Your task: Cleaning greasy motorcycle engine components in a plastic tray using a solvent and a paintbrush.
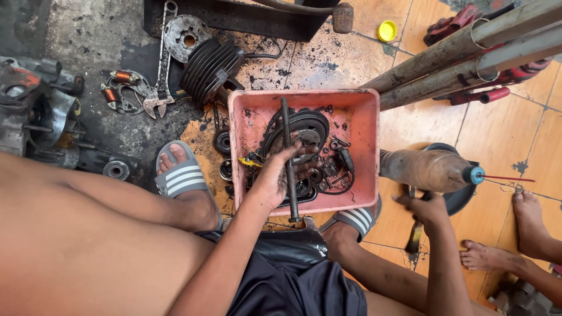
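Gripping a long steel rod (289, 158) lengthwise over the pink tray (363, 152), the left hand (275, 175) closes; the right hand (426, 208) clasps a dark tool (415, 234).

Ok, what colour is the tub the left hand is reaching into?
Pink, grimy with black grease; the tub shows best in the head view.

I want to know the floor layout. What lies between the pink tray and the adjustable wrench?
In the head view, a dark finned engine cylinder lies on the oily floor between the pink tray and the adjustable wrench, close to the tray's upper left corner.
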